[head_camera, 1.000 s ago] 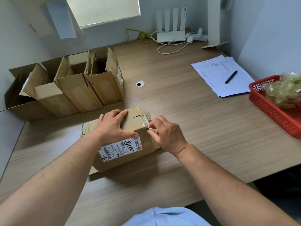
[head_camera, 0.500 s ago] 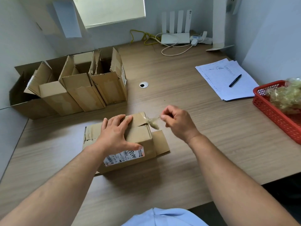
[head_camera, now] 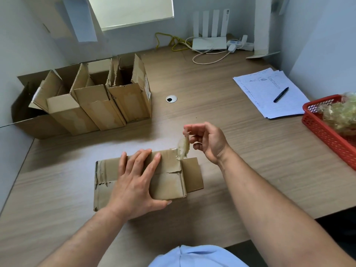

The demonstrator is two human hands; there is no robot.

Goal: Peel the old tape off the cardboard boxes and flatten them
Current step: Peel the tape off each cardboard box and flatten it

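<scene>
A small brown cardboard box (head_camera: 169, 182) lies on the wooden desk in front of me, one end flap folded out to the right. My left hand (head_camera: 134, 182) presses flat on its top, fingers spread. My right hand (head_camera: 207, 140) is raised just above the box's far right corner and pinches a crumpled strip of clear tape (head_camera: 183, 148). The strip's lower end still sticks to that corner. More old tape shows along the box's left end.
Several open cardboard boxes (head_camera: 92, 101) stand in a row at the back left. A red basket (head_camera: 325, 130) with crumpled tape sits at the right edge. Papers with a pen (head_camera: 269, 93) lie beyond it; a router and cables (head_camera: 210, 43) at the back.
My right hand has pulled the tape up and away from the box's right end. The end flap has dropped open, and the box has turned so its label no longer faces me.
</scene>
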